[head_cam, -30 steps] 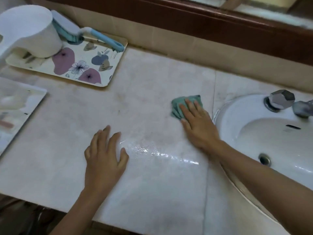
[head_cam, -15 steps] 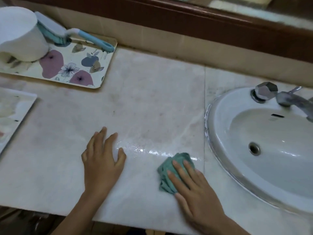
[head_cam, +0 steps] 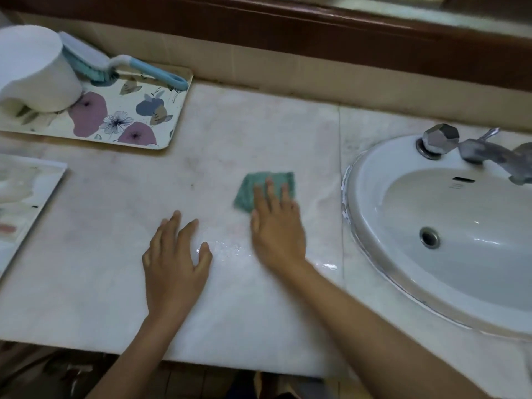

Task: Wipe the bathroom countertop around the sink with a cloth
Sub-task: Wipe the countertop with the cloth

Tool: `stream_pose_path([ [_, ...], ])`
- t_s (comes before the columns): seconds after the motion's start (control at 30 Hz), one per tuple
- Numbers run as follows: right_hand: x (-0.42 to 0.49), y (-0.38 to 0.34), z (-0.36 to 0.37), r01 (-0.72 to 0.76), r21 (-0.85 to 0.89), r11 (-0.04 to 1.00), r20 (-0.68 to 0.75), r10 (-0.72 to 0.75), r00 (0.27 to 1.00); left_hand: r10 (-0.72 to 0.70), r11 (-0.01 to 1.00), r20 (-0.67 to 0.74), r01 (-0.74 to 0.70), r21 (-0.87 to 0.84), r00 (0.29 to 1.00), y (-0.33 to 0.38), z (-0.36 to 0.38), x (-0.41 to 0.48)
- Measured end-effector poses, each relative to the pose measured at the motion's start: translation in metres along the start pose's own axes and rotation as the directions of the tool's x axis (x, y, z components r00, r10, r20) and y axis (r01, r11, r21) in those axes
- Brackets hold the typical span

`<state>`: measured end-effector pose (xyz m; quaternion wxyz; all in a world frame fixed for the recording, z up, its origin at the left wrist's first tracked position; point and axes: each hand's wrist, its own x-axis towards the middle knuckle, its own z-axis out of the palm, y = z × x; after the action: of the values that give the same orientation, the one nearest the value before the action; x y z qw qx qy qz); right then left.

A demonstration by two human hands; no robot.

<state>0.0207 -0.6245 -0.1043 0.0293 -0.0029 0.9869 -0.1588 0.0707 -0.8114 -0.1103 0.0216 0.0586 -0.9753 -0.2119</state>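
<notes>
A green cloth (head_cam: 253, 187) lies flat on the pale marble countertop (head_cam: 244, 133), left of the white oval sink (head_cam: 371, 174). My right hand (head_cam: 277, 228) presses down on the cloth with fingers spread over its near half. My left hand (head_cam: 172, 263) rests flat on the counter to the left, fingers apart, holding nothing. A wet shiny streak (head_cam: 227, 249) runs between the two hands.
A floral tray (head_cam: 129, 119) at the back left carries a white jug (head_cam: 37, 70) and a blue-handled scrub brush (head_cam: 121, 69). A second white tray (head_cam: 26, 197) sits at the left edge. Chrome faucet and knob (head_cam: 442, 139) stand behind the sink. The counter's front edge is near.
My right hand slid the cloth from the front edge of the counter back toward the wall and slightly left. My left hand stayed in place.
</notes>
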Motion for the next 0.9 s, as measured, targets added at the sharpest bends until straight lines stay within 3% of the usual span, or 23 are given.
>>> stream_pose_path([
  [0.1, -0.114, 0.015, -0.009, 0.299, -0.02, 0.954, 0.107, -0.296, 0.949, -0.005, 1.0, 0.0, 0.005, -0.002, 1.0, 0.002, -0.002, 0.0],
  [0.17, -0.163, 0.062, -0.021, 0.392, -0.071, 0.917, 0.145, -0.38, 0.914, -0.006, 1.0, 0.0, 0.006, 0.007, 1.0, 0.005, -0.002, 0.0],
  [0.3, -0.147, 0.118, -0.036, 0.297, -0.128, 0.946, 0.149, -0.277, 0.949, 0.007, 0.999, -0.024, -0.005, 0.052, 1.0, 0.009, -0.002, -0.001],
  [0.47, -0.077, 0.06, -0.018, -0.051, -0.022, 0.998, 0.004, 0.051, 0.999, -0.007, 0.999, -0.035, 0.009, 0.034, 0.999, 0.009, 0.001, -0.001],
  [0.53, -0.086, 0.044, -0.011, -0.036, 0.005, 0.999, 0.002, 0.036, 0.999, -0.007, 0.999, -0.039, 0.009, 0.038, 0.999, 0.008, 0.0, -0.003],
  [0.7, -0.203, 0.094, -0.023, 0.26, -0.06, 0.964, 0.065, -0.256, 0.964, 0.022, 0.999, -0.027, -0.02, 0.047, 0.999, 0.005, -0.001, -0.003],
  [0.8, -0.243, 0.167, -0.043, 0.174, -0.106, 0.979, 0.055, -0.169, 0.984, 0.005, 0.999, -0.01, -0.005, 0.053, 1.0, 0.007, 0.003, -0.004],
  [0.9, -0.234, 0.19, -0.052, 0.081, -0.101, 0.992, 0.096, -0.071, 0.993, 0.022, 0.995, -0.006, -0.021, 0.1, 1.0, 0.009, 0.004, -0.005],
])
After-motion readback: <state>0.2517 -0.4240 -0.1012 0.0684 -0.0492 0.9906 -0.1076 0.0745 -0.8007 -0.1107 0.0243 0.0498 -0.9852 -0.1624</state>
